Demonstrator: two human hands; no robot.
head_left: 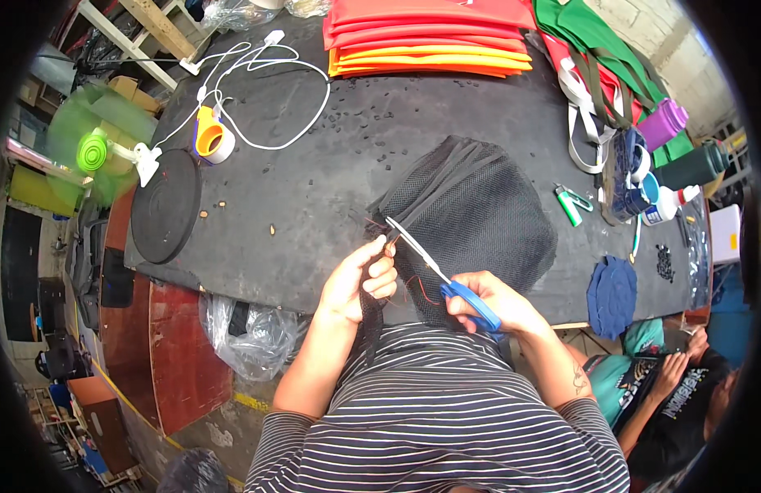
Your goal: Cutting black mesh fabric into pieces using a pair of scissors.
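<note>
In my right hand point(503, 302) is a pair of scissors point(476, 306) with blue handles, fingers wrapped round the grips. The blades reach up and left to the edge of a black mesh fabric piece point(487, 209), close to my left fingertips. My left hand point(364, 278) pinches a gathered bit of that mesh, and a strip of it hangs down toward my lap. A few thin reddish threads show near the blades. The rest of the mesh lies bunched on the dark table in front of me.
Folded red and orange fabric point(429, 37) is stacked at the far side. A white cable point(278, 146), tape roll dispenser point(212, 140), black disc point(167, 205) and green fan point(93, 150) are left. Right are a green lighter-like tool point(569, 207), bottles and navy cloth point(612, 296). Another person sits lower right.
</note>
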